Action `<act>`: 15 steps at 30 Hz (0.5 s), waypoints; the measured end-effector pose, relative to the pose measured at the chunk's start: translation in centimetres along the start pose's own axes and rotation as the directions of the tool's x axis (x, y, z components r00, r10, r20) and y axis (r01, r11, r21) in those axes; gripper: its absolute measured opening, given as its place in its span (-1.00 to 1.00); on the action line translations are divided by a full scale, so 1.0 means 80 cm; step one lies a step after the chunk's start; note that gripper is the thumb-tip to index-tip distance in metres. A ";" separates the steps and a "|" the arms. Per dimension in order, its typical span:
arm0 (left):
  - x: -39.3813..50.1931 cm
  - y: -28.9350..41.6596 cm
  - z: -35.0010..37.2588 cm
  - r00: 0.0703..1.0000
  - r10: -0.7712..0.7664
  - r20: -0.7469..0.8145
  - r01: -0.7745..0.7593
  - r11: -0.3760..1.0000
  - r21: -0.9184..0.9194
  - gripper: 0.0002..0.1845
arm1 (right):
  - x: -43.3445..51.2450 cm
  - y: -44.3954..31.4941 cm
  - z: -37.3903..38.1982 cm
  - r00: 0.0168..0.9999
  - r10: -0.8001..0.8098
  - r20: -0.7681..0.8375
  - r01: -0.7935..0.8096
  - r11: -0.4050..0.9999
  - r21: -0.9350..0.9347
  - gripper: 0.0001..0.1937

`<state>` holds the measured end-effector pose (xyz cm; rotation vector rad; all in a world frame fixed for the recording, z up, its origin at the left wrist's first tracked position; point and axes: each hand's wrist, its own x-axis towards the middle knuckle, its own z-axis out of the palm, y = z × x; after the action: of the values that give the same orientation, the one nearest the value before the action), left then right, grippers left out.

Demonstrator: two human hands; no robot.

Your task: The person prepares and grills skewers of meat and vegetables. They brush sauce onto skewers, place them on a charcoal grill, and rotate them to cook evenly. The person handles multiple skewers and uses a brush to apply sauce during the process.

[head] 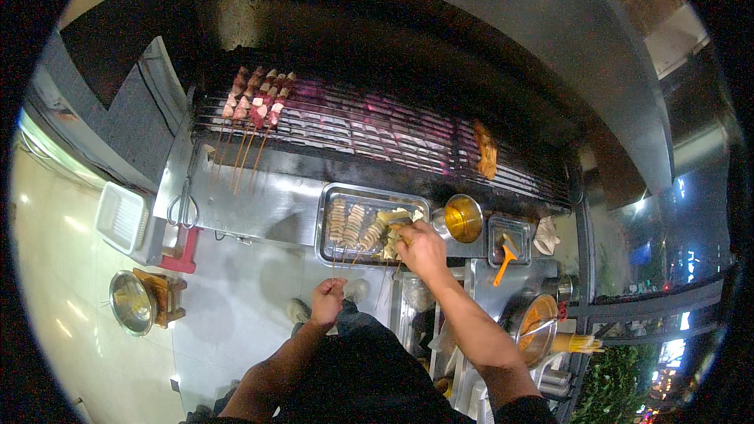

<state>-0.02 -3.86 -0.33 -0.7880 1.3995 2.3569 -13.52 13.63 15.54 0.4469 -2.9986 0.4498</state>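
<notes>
My left hand (327, 301) pinches the lower ends of thin wooden skewers below the steel tray (371, 265). The skewers carry pale, ridged, sliced food (353, 225) that lies in the tray. Over the tray's right half, my right hand (425, 250) is closed on what looks like a basting brush (399, 222), mostly hidden by the fingers. Leafy, pale yellow skewered pieces (390, 244) lie beneath and beside this hand. A metal bowl of yellow oil (462, 218) stands just right of the tray.
Beyond the tray runs a charcoal grill (365, 129), with several meat skewers (256, 100) at left and a browned piece (485, 150) at right. An orange-handled brush (506, 259) rests in a small tray (498, 227). A pot of orange seasoning (536, 330) stands lower right.
</notes>
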 end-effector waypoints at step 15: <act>-0.003 0.016 0.016 0.978 -0.161 0.133 0.175 0.979 -0.107 -0.76 | -0.009 -0.011 0.046 0.988 0.143 -0.057 -0.125 0.962 0.243 -0.75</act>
<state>-0.81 -3.36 1.20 -0.7453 1.1068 2.3299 -12.71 11.89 12.20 0.2363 -2.9247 0.8264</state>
